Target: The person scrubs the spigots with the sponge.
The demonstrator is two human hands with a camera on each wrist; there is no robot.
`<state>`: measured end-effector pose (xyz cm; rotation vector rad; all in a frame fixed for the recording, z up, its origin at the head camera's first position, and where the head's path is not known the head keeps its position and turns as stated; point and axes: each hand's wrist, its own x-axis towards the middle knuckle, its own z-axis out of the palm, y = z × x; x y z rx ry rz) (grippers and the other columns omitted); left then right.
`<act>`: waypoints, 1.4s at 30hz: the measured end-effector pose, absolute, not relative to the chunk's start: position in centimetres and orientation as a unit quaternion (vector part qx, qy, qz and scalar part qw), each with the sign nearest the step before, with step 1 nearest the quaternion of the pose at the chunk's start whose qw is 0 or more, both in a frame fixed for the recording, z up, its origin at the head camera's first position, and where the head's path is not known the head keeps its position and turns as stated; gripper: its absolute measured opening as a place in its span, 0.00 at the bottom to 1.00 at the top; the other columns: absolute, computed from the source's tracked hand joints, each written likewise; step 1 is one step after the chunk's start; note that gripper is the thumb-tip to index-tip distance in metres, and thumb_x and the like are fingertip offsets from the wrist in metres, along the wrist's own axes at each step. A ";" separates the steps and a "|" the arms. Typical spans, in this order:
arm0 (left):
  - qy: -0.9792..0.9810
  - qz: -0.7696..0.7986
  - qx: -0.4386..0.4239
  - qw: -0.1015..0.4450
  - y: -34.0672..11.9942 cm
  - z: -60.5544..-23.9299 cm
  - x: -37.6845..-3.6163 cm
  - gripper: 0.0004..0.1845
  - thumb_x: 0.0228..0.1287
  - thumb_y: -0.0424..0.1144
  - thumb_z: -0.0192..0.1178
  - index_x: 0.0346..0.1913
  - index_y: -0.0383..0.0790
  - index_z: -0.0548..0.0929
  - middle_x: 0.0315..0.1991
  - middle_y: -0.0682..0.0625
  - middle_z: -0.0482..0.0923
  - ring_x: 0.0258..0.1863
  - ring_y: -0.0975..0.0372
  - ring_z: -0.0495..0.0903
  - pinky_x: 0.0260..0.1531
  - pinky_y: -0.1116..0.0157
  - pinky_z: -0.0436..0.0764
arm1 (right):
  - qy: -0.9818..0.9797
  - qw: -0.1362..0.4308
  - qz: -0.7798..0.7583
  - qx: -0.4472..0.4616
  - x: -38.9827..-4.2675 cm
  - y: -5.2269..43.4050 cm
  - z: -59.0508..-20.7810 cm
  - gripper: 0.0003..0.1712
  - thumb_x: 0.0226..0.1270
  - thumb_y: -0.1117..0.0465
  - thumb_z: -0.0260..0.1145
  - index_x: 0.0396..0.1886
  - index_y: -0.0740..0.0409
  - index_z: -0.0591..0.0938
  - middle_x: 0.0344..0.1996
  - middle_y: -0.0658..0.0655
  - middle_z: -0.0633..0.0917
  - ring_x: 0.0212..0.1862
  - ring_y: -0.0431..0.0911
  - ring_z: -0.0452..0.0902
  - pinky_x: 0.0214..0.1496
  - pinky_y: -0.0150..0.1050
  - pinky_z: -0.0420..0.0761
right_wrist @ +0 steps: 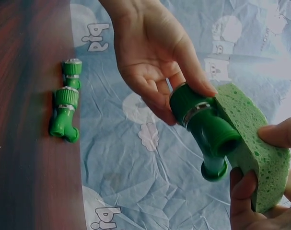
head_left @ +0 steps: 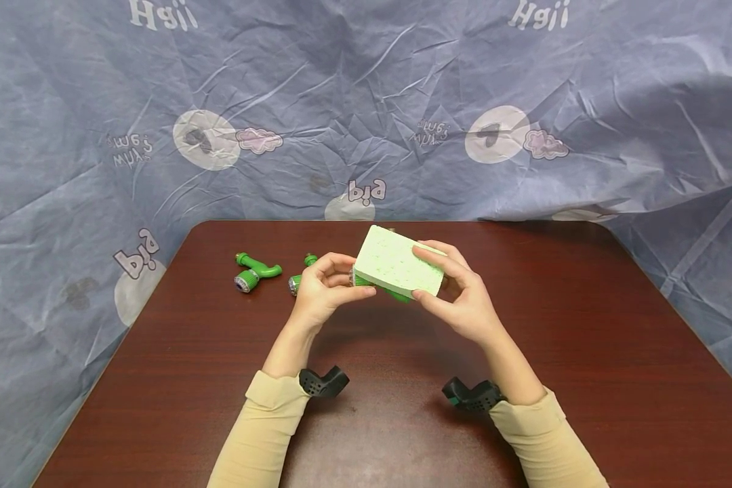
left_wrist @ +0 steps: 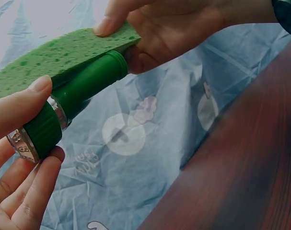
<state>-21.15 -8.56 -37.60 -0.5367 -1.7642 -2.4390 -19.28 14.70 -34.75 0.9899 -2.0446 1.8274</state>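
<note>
Above the table, my left hand (head_left: 320, 290) grips a green faucet (left_wrist: 87, 79) by its ribbed knob (left_wrist: 43, 128), thumb on one side and fingers curled beneath. My right hand (head_left: 463, 298) pinches a light green sponge (head_left: 396, 263) between thumb and fingers at its right end. The sponge lies along the faucet's body, hiding most of it in the head view. In the right wrist view, the faucet's two green pipe ends (right_wrist: 215, 170) show beside the sponge's face. A silvery collar (right_wrist: 197, 112) sits between knob and body.
Two similar green faucets lie on the dark red-brown table (head_left: 219, 379): one (head_left: 256, 272) at the left, another (head_left: 295, 283) partly behind my left hand. A wrinkled blue-grey printed cloth (head_left: 317, 88) hangs behind the table's far edge. Black wrist devices (head_left: 324, 382) sit at both cuffs.
</note>
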 end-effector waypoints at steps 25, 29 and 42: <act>-0.590 -0.789 -0.164 0.054 -9.0 -37.6 -21.3 0.23 0.37 0.17 0.70 0.42 0.33 0.81 0.34 0.48 0.80 0.27 0.61 0.83 0.31 0.65 0.83 | -0.713 0.080 0.603 0.350 -20.0 18.0 -33.7 0.32 0.50 0.82 0.64 0.59 0.71 0.72 0.60 0.62 0.67 0.44 0.46 0.76 0.36 0.29 0.79; -0.593 -0.789 -0.149 0.060 -9.1 -37.5 -21.3 0.23 0.38 0.17 0.70 0.43 0.29 0.79 0.34 0.49 0.80 0.28 0.62 0.83 0.30 0.66 0.83 | -0.691 0.119 0.630 0.334 -20.1 18.0 -33.6 0.32 0.49 0.84 0.62 0.59 0.74 0.72 0.59 0.63 0.68 0.45 0.46 0.74 0.38 0.27 0.78; -0.566 -0.808 -0.138 0.091 -9.5 -37.0 -21.2 0.27 0.40 0.18 0.68 0.49 0.20 0.73 0.34 0.50 0.80 0.27 0.63 0.81 0.25 0.70 0.79 | -0.700 0.106 0.621 0.336 -20.0 18.5 -33.7 0.32 0.50 0.84 0.62 0.59 0.74 0.71 0.59 0.63 0.68 0.43 0.44 0.75 0.36 0.27 0.79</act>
